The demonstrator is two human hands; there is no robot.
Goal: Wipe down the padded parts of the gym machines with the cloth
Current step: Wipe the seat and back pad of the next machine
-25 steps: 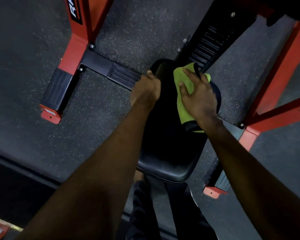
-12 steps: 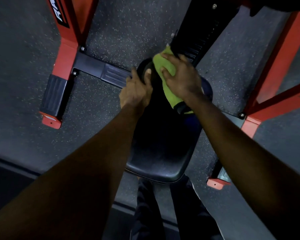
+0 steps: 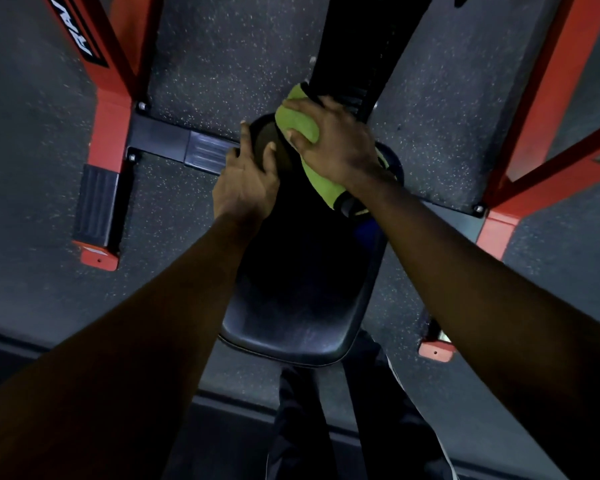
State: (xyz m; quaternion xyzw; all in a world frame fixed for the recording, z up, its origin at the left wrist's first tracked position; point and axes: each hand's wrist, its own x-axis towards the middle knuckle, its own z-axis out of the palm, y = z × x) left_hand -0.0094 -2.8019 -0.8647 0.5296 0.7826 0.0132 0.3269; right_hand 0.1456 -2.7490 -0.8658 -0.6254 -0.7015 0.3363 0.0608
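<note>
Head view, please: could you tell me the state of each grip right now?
Left grip: open, resting on the far end of the black padded seat.
Right grip: closed around the bunched lime-green cloth.

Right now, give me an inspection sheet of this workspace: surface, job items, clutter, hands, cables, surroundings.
Surface: black padded seat, glossy at the near edge, with both hands at the far end.
Job's things: green cloth, bunched at the seat's far end against the black upright.
Clutter: nothing seen.
Grippers: right hand grips the cloth and presses it down. Left hand rests on the seat's far left edge.
Cables: nothing seen.
Surroundings: red machine frame on both sides, speckled rubber floor, dark trousers below the seat.
</note>
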